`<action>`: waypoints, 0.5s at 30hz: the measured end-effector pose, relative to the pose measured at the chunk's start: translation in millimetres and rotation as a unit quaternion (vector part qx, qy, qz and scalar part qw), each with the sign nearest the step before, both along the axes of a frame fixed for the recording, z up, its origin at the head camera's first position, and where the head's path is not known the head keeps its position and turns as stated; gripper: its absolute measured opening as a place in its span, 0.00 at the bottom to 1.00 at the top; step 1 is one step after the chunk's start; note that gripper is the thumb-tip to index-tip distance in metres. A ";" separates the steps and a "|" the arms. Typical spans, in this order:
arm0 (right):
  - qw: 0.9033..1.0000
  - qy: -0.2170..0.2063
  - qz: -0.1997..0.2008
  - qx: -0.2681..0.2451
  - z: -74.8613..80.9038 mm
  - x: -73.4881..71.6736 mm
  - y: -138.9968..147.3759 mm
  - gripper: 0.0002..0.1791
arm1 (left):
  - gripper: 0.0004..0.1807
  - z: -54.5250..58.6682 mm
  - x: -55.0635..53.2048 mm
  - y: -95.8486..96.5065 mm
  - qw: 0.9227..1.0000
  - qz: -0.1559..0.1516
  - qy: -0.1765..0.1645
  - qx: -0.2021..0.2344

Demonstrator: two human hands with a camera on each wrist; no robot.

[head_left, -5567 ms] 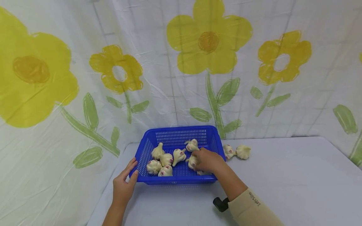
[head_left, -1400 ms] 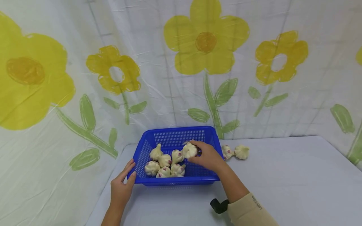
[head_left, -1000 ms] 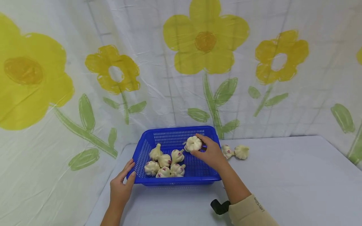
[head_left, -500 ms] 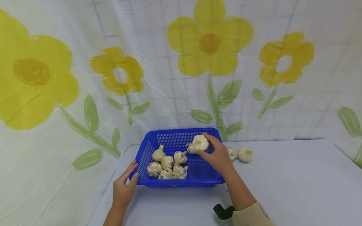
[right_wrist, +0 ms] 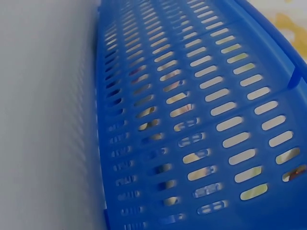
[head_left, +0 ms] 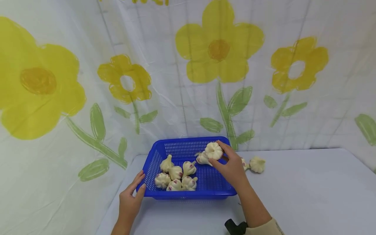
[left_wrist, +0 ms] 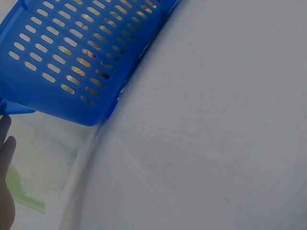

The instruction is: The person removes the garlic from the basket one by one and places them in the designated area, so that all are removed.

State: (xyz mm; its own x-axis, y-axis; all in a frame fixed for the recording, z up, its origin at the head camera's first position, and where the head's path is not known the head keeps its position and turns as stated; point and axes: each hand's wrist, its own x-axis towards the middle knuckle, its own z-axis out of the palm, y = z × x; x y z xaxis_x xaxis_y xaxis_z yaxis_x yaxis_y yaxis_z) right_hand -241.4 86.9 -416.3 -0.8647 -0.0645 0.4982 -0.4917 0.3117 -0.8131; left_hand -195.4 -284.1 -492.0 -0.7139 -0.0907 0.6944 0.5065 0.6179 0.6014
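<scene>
Fingertips [head_left: 221, 145] of right hand [head_left: 233, 168] around garlic [head_left: 213, 151]

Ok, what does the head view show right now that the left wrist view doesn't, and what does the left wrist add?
Head view only: the bare right hand pinching a round white garlic bulb, plus two pale garlic bulbs right of the rectangular blue plastic basket.

Left wrist view only: a broad close-up of the basket's slotted outer wall, pale slivers showing through.

Both: the basket, the bare left hand at its rim, the white tabletop and part of the flower-printed cloth.
</scene>
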 end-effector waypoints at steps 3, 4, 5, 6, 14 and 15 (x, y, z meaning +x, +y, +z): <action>1.000 0.009 -0.010 0.004 -1.0 0.7 3.7 0.40 | 0.20 -0.6 -0.5 0.9 1.000 -0.005 0.004 -0.002; 1.000 0.014 -0.013 0.004 -0.7 0.7 5.5 0.40 | 0.20 -0.1 -0.9 1.4 1.000 -0.004 0.004 -0.002; 1.000 0.018 -0.019 0.005 -0.1 0.9 7.7 0.40 | 0.20 0.1 -1.4 1.7 1.000 -0.003 0.003 -0.002; 0.999 0.019 -0.026 0.004 0.4 1.1 10.2 0.40 | 0.20 0.5 -1.7 1.9 1.000 0.000 0.003 -0.003; 0.992 0.037 -0.112 -0.035 0.0 -2.1 39.4 0.38 | 0.20 0.9 2.1 1.0 1.000 0.005 0.000 -0.008; 0.991 0.040 -0.123 -0.039 -0.2 -2.5 43.7 0.37 | 0.20 0.7 2.7 0.6 1.000 0.006 -0.001 -0.008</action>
